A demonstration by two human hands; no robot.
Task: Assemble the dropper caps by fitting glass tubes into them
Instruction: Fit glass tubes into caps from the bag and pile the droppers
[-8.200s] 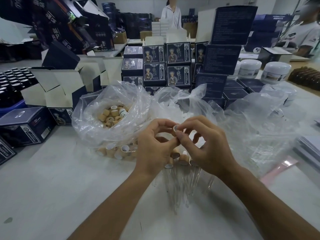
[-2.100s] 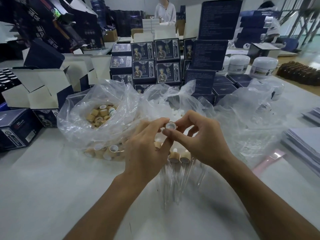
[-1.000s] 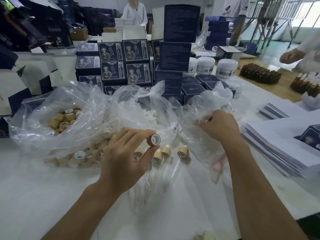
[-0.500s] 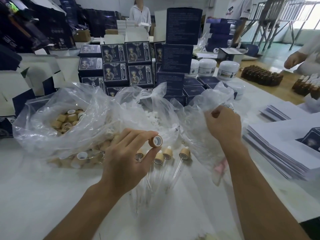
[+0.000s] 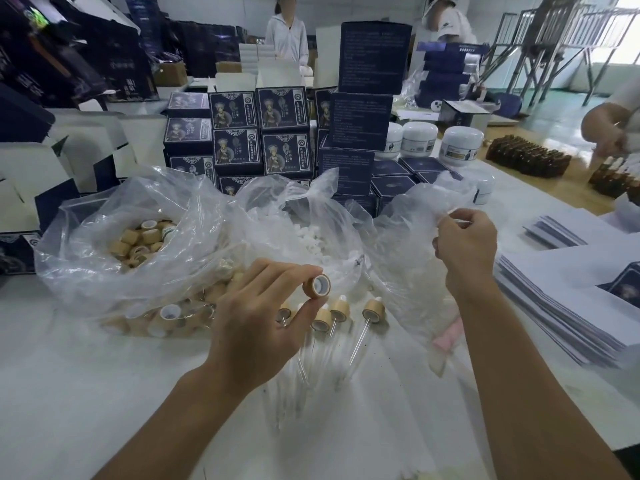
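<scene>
Dropper cap, the tan wood-look ring with the white liner (image 5: 317, 286), sits pinched between your left hand (image 5: 258, 327) thumb and fingertips right around the middle of the frame, open end facing up and to the right, no tube in it yet. Your right hand (image 5: 465, 249) is up at centre right with its fingers curled onto the crinkly clear plastic bag (image 5: 408, 271) there; you've got a fold of it pinched, and I can't make out what's inside that bag. Just below the cap you're holding, a few finished droppers with tan collars and thin glass tubes (image 5: 360, 336) lie on the white tabletop (image 5: 104, 393), tubes pointing toward the bottom of the frame. At middle left there's a clear bag of loose tan caps (image 5: 145, 239), and between it and the right bag, a clear bag of small white rubber bulbs (image 5: 313, 237). Behind all that, in the upper middle, dark blue printed cartons (image 5: 259, 133) are stacked up, with white round jars (image 5: 462, 140) to their right. A stack of white flat sheets (image 5: 568, 292) fills the right edge, and brown bottles (image 5: 526, 159) sit at upper right.
</scene>
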